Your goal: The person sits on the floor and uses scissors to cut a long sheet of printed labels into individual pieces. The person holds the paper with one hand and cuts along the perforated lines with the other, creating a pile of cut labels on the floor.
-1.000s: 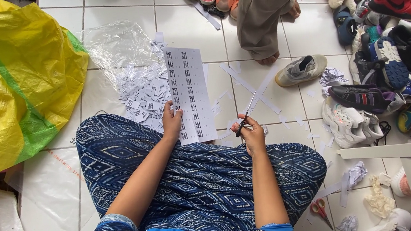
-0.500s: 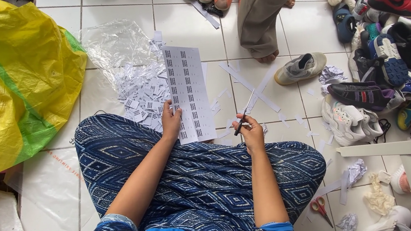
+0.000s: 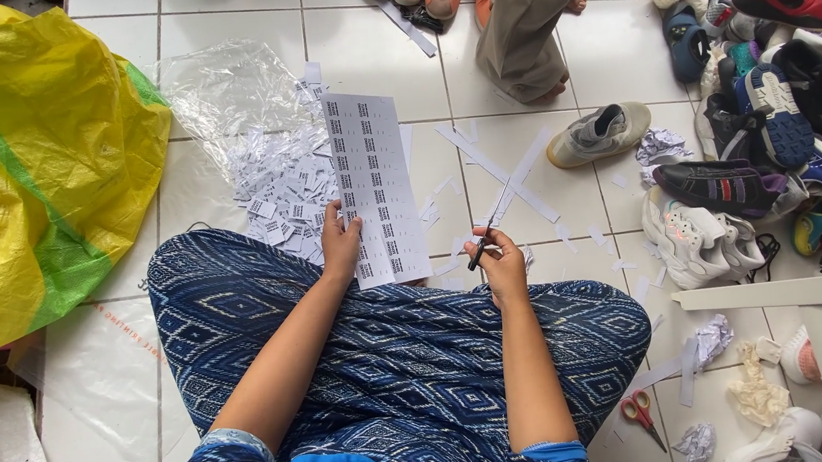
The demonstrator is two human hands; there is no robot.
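The person sat cross-legged on the tiled floor (image 3: 364,55), knees in blue patterned trousers (image 3: 404,362) filling the near view. The left hand (image 3: 340,243) pinched the lower left edge of a printed label sheet (image 3: 374,179), thumb on top and fingers beneath, so its grip was closed on the paper; the sheet ran away from that grip, flat over the tiles. Just right of the sheet, the right hand (image 3: 502,260) was closed around the handles of a pair of scissors (image 3: 487,229), whose blades pointed up and away and looked nearly shut, clear of the paper.

Judging by this, the step in hand was cutting the sheet into labels, caught between cuts. The next move would call for opening the blades, lining them up with a gap between printed columns, and keeping the left grip firm so the paper stayed taut.

Just beyond the left grip lay a heap of small cut labels (image 3: 281,188), spilling onto a crumpled clear plastic sheet (image 3: 227,93). Beyond the right grip, long white paper strips (image 3: 500,167) crossed on the floor. Down to the right, near the knee, lay red-handled scissors (image 3: 640,415). Farther right sat a pile of shoes (image 3: 772,116), and a grey sneaker (image 3: 600,132) stood alone. Far left, a yellow and green bag (image 3: 22,158). At the far edge stood another person's trouser leg (image 3: 531,18).
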